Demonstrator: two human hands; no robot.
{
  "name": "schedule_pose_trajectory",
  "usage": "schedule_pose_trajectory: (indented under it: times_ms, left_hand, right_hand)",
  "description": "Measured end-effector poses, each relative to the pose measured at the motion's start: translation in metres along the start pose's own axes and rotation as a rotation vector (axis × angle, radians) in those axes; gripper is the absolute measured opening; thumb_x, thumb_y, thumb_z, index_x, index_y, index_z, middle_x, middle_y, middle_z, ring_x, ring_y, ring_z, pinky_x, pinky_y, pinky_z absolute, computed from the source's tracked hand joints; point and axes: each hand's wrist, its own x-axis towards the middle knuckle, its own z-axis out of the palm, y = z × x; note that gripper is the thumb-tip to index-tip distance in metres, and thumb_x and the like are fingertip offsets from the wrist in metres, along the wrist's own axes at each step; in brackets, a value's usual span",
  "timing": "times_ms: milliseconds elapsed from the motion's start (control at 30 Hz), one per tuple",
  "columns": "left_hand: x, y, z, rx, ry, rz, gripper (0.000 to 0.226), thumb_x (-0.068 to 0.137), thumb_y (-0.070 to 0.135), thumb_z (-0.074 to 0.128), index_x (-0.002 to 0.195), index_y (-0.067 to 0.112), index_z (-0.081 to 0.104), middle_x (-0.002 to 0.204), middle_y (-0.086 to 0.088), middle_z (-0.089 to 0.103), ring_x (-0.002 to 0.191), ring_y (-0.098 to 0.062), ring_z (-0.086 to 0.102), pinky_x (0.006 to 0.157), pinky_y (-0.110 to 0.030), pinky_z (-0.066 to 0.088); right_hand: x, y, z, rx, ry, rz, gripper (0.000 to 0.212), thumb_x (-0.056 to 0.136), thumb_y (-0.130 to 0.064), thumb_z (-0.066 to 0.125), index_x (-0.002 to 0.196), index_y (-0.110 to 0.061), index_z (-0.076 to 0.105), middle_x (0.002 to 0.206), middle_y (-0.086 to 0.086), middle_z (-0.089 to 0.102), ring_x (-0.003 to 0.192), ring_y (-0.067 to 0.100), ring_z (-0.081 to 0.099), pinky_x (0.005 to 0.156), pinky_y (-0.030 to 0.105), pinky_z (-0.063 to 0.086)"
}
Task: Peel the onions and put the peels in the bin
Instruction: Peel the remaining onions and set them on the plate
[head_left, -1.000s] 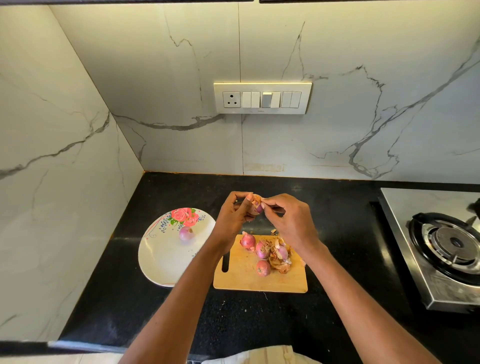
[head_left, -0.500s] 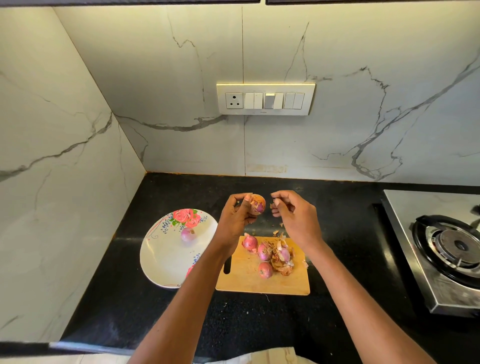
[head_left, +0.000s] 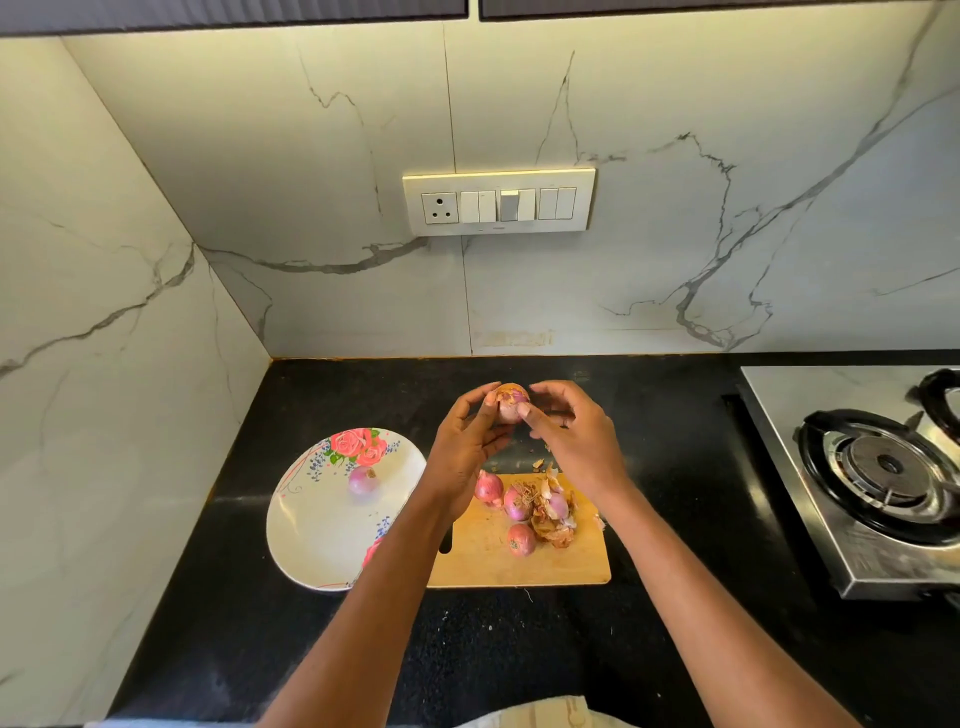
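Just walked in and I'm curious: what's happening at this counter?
A person is peeling small onions by hand. The left hand holds a partly peeled onion above the black counter, and the right hand works at its skin. Several more onions lie with a pile of peels on the wooden cutting board. One onion sits on the flowered plate to the left. No bin is in view.
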Motion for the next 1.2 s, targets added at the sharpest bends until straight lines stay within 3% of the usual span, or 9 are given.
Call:
schedule_pose_trajectory:
  times_ms: [100,267,400,633,967,1200]
  left_hand:
    - [-0.001,-0.001,-0.004,-0.053,-0.004,-0.026,0.030,0.098,0.019,0.062,0.128,0.022,0.059,0.126,-0.008,0.068,0.115,-0.025,0.068,0.090,-0.028,0.056]
    - [0.000,0.003,-0.008,-0.018,-0.098,-0.028,0.045,0.096,0.003,0.063,0.136,0.022,0.056,0.131,-0.007,0.064,0.122,-0.024,0.064,0.104,-0.033,0.053]
    - [0.003,0.009,-0.008,-0.021,-0.094,0.004,0.040,0.093,0.016,0.068,0.132,0.016,0.060,0.127,-0.007,0.069,0.121,-0.023,0.065,0.105,-0.035,0.052]
    - [0.001,0.006,-0.012,0.074,-0.005,0.106,0.053,0.081,0.034,0.074,0.129,0.017,0.061,0.124,-0.005,0.070,0.117,-0.023,0.067,0.107,-0.047,0.051]
    - [0.000,0.000,-0.012,0.038,0.012,0.092,0.044,0.086,0.030,0.070,0.127,0.017,0.060,0.125,-0.006,0.069,0.116,-0.021,0.068,0.101,-0.037,0.055]
    - [0.001,0.001,-0.017,-0.021,-0.021,0.029,0.030,0.098,0.017,0.061,0.129,0.015,0.059,0.127,-0.009,0.068,0.116,-0.025,0.068,0.101,-0.037,0.055]
  right_hand:
    - [-0.001,0.003,0.000,0.073,-0.003,0.069,0.026,0.096,-0.034,0.068,0.115,-0.017,0.068,0.099,-0.004,0.075,0.084,0.009,0.075,0.077,0.028,0.062]
    - [0.001,0.004,0.000,0.107,-0.004,0.098,0.023,0.094,-0.025,0.071,0.117,-0.022,0.073,0.108,-0.010,0.075,0.102,0.005,0.070,0.087,0.025,0.059]
    - [0.007,-0.002,0.001,-0.028,0.044,0.010,0.021,0.092,-0.026,0.074,0.113,-0.022,0.075,0.102,-0.014,0.075,0.096,-0.002,0.070,0.087,0.022,0.059]
    - [0.004,-0.009,0.013,-0.053,0.118,-0.098,0.027,0.084,-0.028,0.082,0.106,-0.016,0.072,0.093,-0.012,0.076,0.086,-0.002,0.072,0.074,0.017,0.059]
    - [0.002,-0.010,0.019,-0.144,0.179,-0.157,0.023,0.083,-0.021,0.083,0.100,-0.013,0.069,0.087,-0.009,0.073,0.082,-0.003,0.070,0.071,0.011,0.056]
    - [0.011,-0.008,0.007,-0.152,0.054,-0.142,0.016,0.089,-0.017,0.078,0.104,-0.017,0.072,0.092,-0.015,0.072,0.088,-0.004,0.069,0.076,0.013,0.057]
